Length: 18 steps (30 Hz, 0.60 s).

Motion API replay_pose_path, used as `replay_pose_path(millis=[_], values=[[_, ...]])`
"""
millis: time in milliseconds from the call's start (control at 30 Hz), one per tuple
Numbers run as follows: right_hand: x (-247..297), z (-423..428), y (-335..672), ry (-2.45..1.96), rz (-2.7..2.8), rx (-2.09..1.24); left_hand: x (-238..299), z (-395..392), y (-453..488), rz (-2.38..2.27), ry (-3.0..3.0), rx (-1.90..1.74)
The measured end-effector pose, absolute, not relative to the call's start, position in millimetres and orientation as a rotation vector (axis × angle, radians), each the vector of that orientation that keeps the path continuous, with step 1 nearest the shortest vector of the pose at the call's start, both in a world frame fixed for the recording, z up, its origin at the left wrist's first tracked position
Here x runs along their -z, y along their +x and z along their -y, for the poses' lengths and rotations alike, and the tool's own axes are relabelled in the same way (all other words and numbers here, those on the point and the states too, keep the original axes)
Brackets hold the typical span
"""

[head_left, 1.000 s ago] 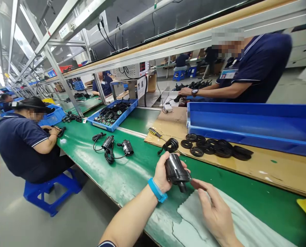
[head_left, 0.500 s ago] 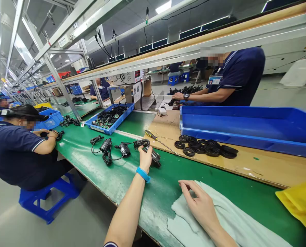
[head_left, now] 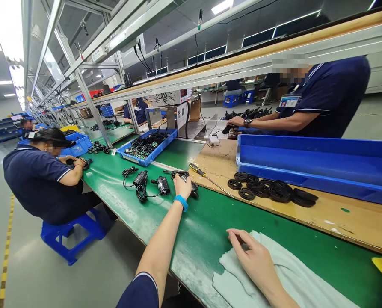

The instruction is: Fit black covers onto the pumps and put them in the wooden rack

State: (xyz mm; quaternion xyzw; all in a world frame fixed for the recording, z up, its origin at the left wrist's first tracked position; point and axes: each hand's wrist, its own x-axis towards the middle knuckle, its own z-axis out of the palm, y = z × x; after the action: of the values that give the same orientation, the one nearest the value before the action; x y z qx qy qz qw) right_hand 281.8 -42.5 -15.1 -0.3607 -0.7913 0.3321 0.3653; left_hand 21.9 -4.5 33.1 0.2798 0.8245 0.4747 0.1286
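Note:
My left hand [head_left: 182, 186] is wrapped round a black cylindrical device [head_left: 194, 191] lying low over the green bench top [head_left: 203, 222]. Its coiled black cable [head_left: 178, 173] shows beyond my fingers, and my palm hides the device's middle. Just to the left are two similar devices, one [head_left: 163, 185] on its side and another [head_left: 141, 178] with cable loops around it. My right hand [head_left: 253, 256] rests over a pale green cloth [head_left: 293, 273]; its fingers are loosely stretched, with nothing visible in them.
A yellow-and-black screwdriver [head_left: 197, 170] lies across the brown board's edge. Black rings [head_left: 258, 186] sit before a long blue bin [head_left: 315, 160]. A blue tray [head_left: 148, 147] holds cabled parts. Co-workers sit at left [head_left: 39, 179] and across the bench [head_left: 335, 98].
The view has swung left, so the bench things appear further right. My left hand stays on the device and seems slightly further over it. My right hand keeps its place over the cloth.

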Motion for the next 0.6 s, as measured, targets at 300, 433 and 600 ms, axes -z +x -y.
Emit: replay_pose_path(millis=[300, 433, 600], values=[[17.6, 41.2, 282.5, -0.908, 2.08, -0.848, -52.9, 104.6, 4.1, -2.716, 1.576, -0.941], [21.5, 39.4, 281.8, -0.911, 2.086, -0.858, -51.0, 162.1, -40.2, -2.73, 1.52, -0.801], [27.4, 36.8, 281.2, -0.883, 2.132, -0.866, -50.1, 195.8, -59.3, -2.586, 1.515, -0.882]])
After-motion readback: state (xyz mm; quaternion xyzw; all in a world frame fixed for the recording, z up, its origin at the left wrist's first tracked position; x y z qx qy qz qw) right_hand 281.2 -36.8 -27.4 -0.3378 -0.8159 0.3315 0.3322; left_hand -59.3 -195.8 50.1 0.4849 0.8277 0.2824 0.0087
